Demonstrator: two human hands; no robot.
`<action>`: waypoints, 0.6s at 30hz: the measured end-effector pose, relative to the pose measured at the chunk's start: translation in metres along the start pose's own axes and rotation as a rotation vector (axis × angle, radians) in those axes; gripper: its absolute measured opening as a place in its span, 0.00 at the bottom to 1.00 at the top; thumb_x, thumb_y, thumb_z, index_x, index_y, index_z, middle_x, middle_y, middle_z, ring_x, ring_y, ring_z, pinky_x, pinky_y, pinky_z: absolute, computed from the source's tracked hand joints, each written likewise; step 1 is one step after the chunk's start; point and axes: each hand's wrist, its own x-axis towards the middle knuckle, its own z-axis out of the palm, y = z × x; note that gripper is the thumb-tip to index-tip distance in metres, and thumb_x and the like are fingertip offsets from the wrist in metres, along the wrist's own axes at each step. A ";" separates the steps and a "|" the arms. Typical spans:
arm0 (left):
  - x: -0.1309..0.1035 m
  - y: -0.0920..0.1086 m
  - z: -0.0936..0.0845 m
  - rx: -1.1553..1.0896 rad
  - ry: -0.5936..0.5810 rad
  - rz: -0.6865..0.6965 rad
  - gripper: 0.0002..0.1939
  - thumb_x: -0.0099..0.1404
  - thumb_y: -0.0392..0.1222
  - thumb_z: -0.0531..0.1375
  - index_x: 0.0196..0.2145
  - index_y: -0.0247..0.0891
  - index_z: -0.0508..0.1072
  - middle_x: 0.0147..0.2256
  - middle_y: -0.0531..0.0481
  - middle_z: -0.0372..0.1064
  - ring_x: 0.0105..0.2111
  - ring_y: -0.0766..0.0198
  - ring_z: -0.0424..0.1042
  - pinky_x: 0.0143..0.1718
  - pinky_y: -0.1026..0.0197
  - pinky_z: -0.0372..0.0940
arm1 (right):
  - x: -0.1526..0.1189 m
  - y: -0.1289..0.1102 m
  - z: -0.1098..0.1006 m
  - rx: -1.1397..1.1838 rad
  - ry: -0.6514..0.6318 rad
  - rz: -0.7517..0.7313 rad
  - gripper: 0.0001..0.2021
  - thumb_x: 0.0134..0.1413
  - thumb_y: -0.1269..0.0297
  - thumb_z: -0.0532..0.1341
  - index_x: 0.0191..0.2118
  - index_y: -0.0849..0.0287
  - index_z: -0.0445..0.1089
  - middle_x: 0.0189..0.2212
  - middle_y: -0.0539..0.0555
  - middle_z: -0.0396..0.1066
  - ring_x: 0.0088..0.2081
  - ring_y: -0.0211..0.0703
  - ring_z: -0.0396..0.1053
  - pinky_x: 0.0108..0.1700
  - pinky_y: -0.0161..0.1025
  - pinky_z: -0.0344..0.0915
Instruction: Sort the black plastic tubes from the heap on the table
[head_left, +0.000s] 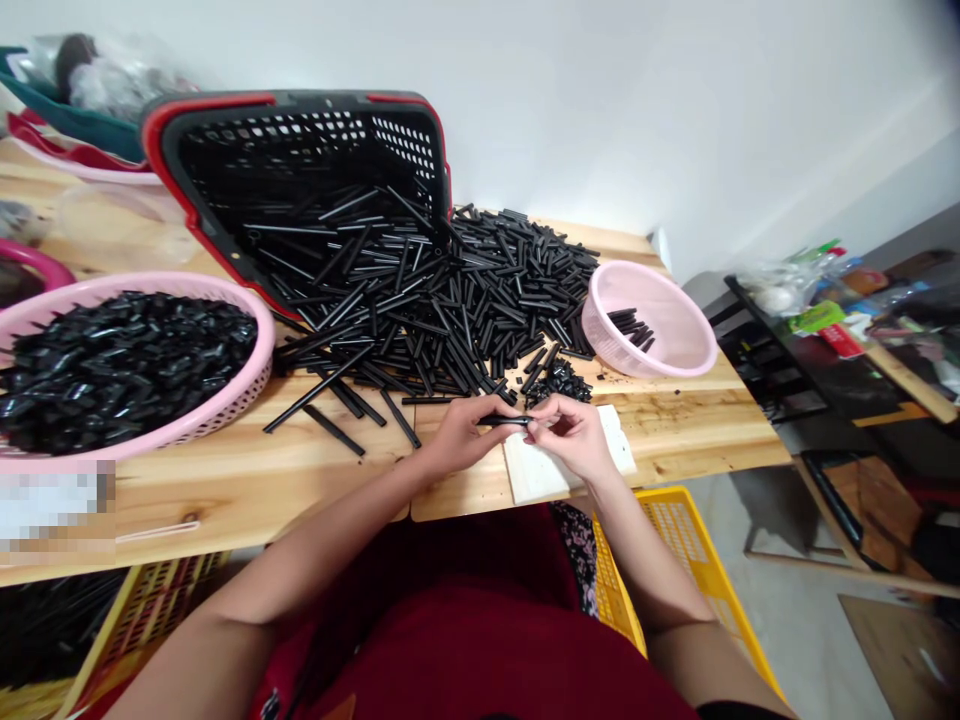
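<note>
Black, slender and glossy, one rod [504,421] lies nearly level between my two hands, just above the desk [225,490].
My left hand [459,437] grips it with narrowed fingers, thumb along the near side; my right hand [573,438] pinches its three-o'clock end, thumb and forefinger drawn close together. My forearms slant in from about eight and five o'clock, over a flat white board [540,478] under my right hand. Straight, hard-looking rods [495,300] heap toward twelve o'clock; a smooth pink plastic basket [694,345] sits at two.
</note>
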 end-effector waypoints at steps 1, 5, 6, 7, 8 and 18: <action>0.000 0.000 0.000 0.014 0.010 0.014 0.14 0.60 0.46 0.62 0.37 0.30 0.75 0.33 0.46 0.74 0.34 0.73 0.72 0.37 0.73 0.64 | 0.000 -0.001 0.000 0.008 -0.003 -0.002 0.14 0.42 0.64 0.71 0.31 0.65 0.69 0.29 0.53 0.71 0.29 0.32 0.70 0.33 0.28 0.69; 0.002 0.006 -0.002 -0.074 -0.010 -0.081 0.16 0.59 0.48 0.62 0.35 0.29 0.74 0.32 0.46 0.73 0.31 0.74 0.71 0.32 0.74 0.64 | 0.003 0.001 -0.002 0.136 -0.064 0.093 0.17 0.42 0.60 0.71 0.33 0.66 0.68 0.30 0.55 0.72 0.29 0.37 0.73 0.34 0.31 0.72; 0.002 0.008 -0.001 -0.142 -0.040 -0.133 0.17 0.59 0.49 0.62 0.35 0.29 0.74 0.31 0.46 0.73 0.28 0.75 0.70 0.29 0.74 0.64 | 0.004 0.003 -0.002 0.187 -0.096 0.132 0.18 0.42 0.58 0.71 0.33 0.66 0.67 0.29 0.55 0.71 0.28 0.37 0.73 0.33 0.32 0.72; 0.003 0.010 -0.001 -0.218 -0.073 -0.183 0.18 0.59 0.50 0.61 0.34 0.28 0.73 0.29 0.47 0.72 0.26 0.76 0.69 0.27 0.74 0.63 | 0.006 0.007 -0.001 0.244 -0.131 0.166 0.20 0.42 0.56 0.71 0.33 0.66 0.66 0.27 0.55 0.71 0.27 0.37 0.72 0.31 0.33 0.73; 0.003 0.012 0.000 -0.293 -0.103 -0.225 0.19 0.59 0.51 0.61 0.33 0.27 0.72 0.28 0.48 0.71 0.23 0.77 0.68 0.25 0.74 0.62 | 0.008 0.011 0.001 0.304 -0.168 0.191 0.21 0.43 0.54 0.71 0.33 0.65 0.64 0.25 0.53 0.70 0.25 0.36 0.70 0.29 0.32 0.72; 0.008 0.007 -0.003 -0.081 -0.113 -0.215 0.16 0.62 0.47 0.59 0.38 0.29 0.74 0.36 0.46 0.73 0.35 0.72 0.71 0.36 0.73 0.64 | 0.009 0.017 0.009 0.007 0.033 -0.177 0.18 0.55 0.55 0.63 0.47 0.57 0.64 0.44 0.55 0.66 0.44 0.39 0.69 0.52 0.44 0.70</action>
